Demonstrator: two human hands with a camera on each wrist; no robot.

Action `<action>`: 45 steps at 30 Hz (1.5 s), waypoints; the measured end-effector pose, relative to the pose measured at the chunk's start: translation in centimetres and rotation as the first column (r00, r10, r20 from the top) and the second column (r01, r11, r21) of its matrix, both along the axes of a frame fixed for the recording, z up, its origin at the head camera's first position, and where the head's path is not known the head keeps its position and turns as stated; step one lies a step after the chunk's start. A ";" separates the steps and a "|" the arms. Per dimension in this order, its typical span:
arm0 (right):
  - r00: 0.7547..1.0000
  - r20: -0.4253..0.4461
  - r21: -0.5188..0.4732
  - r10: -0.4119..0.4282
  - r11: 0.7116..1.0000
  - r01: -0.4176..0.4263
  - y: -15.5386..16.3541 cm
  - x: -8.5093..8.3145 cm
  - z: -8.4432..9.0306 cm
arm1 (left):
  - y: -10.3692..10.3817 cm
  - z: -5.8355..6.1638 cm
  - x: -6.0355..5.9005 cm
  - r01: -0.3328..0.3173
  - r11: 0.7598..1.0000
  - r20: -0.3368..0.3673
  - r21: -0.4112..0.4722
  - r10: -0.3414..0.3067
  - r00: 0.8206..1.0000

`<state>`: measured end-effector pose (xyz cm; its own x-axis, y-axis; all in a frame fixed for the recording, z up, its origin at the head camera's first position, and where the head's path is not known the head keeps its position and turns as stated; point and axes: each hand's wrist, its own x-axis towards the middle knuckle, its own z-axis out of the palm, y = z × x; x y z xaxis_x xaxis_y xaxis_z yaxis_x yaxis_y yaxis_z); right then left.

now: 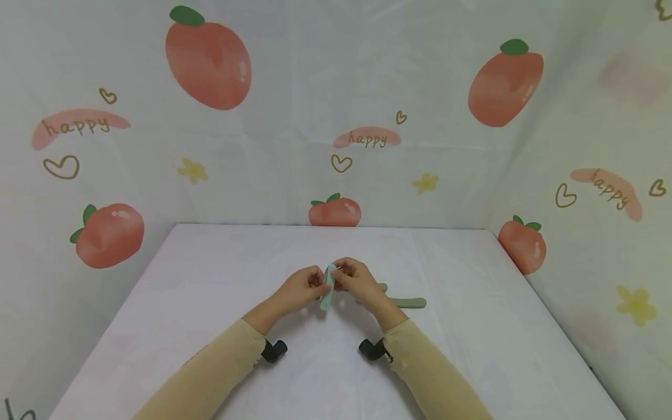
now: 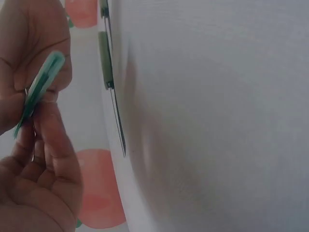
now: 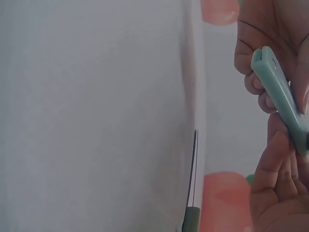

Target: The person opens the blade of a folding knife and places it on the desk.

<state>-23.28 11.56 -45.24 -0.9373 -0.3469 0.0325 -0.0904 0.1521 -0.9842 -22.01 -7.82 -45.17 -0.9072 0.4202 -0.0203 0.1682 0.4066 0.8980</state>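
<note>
A mint-green folding knife [image 1: 327, 296] is raised above the table between both hands, its slim slotted handle tilted. My left hand [image 1: 300, 290] grips the handle with the thumb across its side. At the upper end of the handle, my right hand [image 1: 359, 279] pinches with thumb and fingertips. The right wrist view shows the slotted near end of the folding knife [image 3: 277, 89] with a small hole in it. Fingers hide the far end, so how far the blade is out cannot be told.
Two knives lie on the white table behind and beside the right forearm: a front one with a sage-green handle [image 1: 409, 303] and a rear one [image 1: 384, 287]. In the left wrist view, a thin blade [image 2: 117, 118] lies flat. A printed cloth wall stands behind the table.
</note>
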 end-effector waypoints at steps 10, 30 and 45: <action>0.994 -0.044 0.058 0.099 0.994 -0.096 0.2 0.1 0.0 | -0.2 0.3 0.4 0.095 0.995 -0.011 0.004 -0.095 0.995; 0.996 -0.082 0.061 0.029 0.998 -0.024 0.3 0.2 0.4 | -0.3 0.2 0.9 0.010 0.999 -0.154 0.040 -0.004 0.988; 0.984 0.062 -0.153 -0.165 0.973 0.173 0.9 -0.2 0.7 | -0.4 -0.2 0.3 -0.197 0.959 -0.210 0.205 0.239 0.948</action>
<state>-23.44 12.48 -44.53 -0.9837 -0.1778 0.0271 -0.0282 0.0038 -0.9996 -21.69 -8.21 -45.33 -0.9478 0.1890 0.2569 0.3040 0.2925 0.9066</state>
